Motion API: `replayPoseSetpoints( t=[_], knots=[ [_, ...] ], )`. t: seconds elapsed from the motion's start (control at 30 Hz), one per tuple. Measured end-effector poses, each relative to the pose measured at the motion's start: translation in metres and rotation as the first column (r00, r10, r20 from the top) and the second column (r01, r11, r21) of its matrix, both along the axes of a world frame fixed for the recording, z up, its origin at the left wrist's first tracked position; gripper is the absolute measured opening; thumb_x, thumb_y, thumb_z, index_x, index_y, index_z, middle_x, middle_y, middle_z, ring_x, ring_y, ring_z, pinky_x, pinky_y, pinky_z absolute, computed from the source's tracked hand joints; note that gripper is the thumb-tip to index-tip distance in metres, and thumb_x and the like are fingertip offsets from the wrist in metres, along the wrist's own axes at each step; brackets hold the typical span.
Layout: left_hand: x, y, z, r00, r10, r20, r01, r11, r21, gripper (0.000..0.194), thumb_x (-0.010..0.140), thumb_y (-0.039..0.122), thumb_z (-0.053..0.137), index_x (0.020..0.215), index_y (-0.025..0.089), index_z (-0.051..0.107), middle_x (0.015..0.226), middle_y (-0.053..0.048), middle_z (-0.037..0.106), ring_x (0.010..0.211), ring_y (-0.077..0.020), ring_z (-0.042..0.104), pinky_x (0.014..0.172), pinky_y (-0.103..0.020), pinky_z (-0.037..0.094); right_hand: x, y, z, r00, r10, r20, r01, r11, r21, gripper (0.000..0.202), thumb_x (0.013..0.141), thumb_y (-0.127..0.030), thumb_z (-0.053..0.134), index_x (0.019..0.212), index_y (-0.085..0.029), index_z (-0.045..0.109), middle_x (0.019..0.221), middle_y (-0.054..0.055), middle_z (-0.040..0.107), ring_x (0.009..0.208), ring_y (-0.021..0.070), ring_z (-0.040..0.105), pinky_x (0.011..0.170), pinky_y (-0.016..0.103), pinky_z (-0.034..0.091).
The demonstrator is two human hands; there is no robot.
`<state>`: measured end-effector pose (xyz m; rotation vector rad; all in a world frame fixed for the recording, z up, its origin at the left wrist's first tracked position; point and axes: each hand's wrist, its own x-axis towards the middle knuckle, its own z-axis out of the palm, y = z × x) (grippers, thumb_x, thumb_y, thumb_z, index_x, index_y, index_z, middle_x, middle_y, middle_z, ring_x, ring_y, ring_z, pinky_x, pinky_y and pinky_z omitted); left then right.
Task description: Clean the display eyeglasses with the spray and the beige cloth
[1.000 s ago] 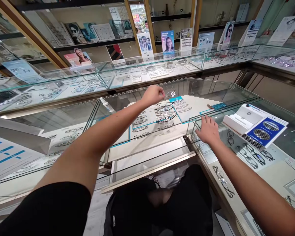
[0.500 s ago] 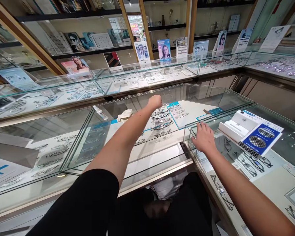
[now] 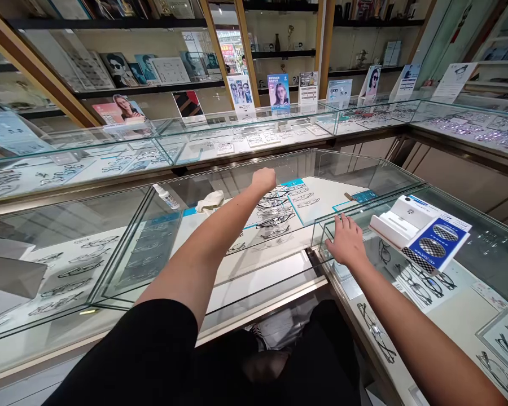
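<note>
My left hand (image 3: 264,180) is closed at the end of my outstretched arm, above the glass top of the display case (image 3: 254,282). What its fingers hold, if anything, is hidden. Just below it, a row of eyeglass frames (image 3: 275,220) lies inside the case. My right hand (image 3: 346,239) rests with fingers spread on the glass at the corner where two cases meet. A white cloth (image 3: 210,201) lies on the glass left of my left hand, and a white spray bottle (image 3: 166,197) lies farther left.
A white and blue display stand (image 3: 421,232) sits on the right case. Behind runs a long glass counter (image 3: 245,138) with upright cards, among them a purple card (image 3: 278,92). A grey-white stand (image 3: 12,276) is at the left edge.
The view has shifted slightly, so most things sit a little farther left. My left hand remains closed over the glass, and my right hand stays spread at the corner.
</note>
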<state>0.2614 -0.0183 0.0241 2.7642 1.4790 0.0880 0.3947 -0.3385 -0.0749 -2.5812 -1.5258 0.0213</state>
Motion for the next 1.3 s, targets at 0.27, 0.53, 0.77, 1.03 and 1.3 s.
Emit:
replayPoseSetpoints(
  t=[0.27,0.53,0.77,1.03,1.3],
  knots=[
    [-0.155,-0.128,0.021,0.931,-0.326,0.167,0.35,0.926,-0.142,0.039,0.094,0.058,0.057,0.115,0.034,0.08,0.105,-0.009,0.08,0.099,-0.0286,0.074,0.089,-0.037,0.052,0.001,-0.002,0.003,1.0,0.0,0.022,0.0,1.0,-0.01,0.082,0.095,-0.046,0.051,0.163,-0.008,0.029,0.174,0.02,0.028,0.16,0.0368,0.024,0.125,0.052,0.025],
    [-0.388,-0.207,-0.058,0.992,-0.115,0.061,0.12,0.989,-0.086,0.134,0.042,0.069,0.09,0.163,0.036,0.042,0.172,-0.016,0.034,0.159,-0.0442,0.031,0.123,-0.058,0.036,0.007,-0.007,0.002,1.0,0.001,0.027,-0.001,1.0,0.01,0.084,0.1,-0.064,0.036,0.164,-0.009,0.031,0.172,0.022,0.031,0.158,0.0388,0.028,0.124,0.055,0.028],
    [-0.411,-0.214,-0.066,0.994,-0.112,-0.007,0.112,0.987,0.12,0.15,0.056,0.093,0.072,0.171,0.014,0.019,0.176,-0.022,0.014,0.164,-0.0442,0.012,0.133,-0.057,0.009,0.019,-0.008,-0.002,1.0,0.002,0.03,-0.003,1.0,0.024,0.09,0.098,-0.073,0.027,0.163,-0.012,0.035,0.172,0.021,0.033,0.156,0.0408,0.031,0.121,0.06,0.032],
    [-0.411,-0.19,-0.076,0.993,-0.069,-0.098,0.07,0.998,0.005,0.148,0.067,0.102,0.051,0.17,0.003,0.013,0.177,-0.023,0.009,0.166,-0.0405,0.002,0.133,-0.052,-0.001,0.026,-0.009,0.001,1.0,0.01,0.001,-0.01,0.996,0.083,0.09,0.098,-0.074,0.03,0.162,-0.011,0.038,0.168,0.022,0.038,0.152,0.0435,0.035,0.12,0.061,0.033],
    [-0.403,-0.16,-0.076,0.995,-0.04,-0.09,0.031,0.994,-0.102,0.135,0.079,0.097,0.043,0.17,0.002,0.011,0.178,-0.022,0.01,0.166,-0.0386,0.008,0.133,-0.048,-0.001,0.027,-0.009,0.007,1.0,-0.012,-0.008,0.013,0.998,0.054,0.085,0.1,-0.068,0.032,0.162,-0.011,0.037,0.167,0.024,0.038,0.151,0.0404,0.033,0.115,0.056,0.031]
  ],
)
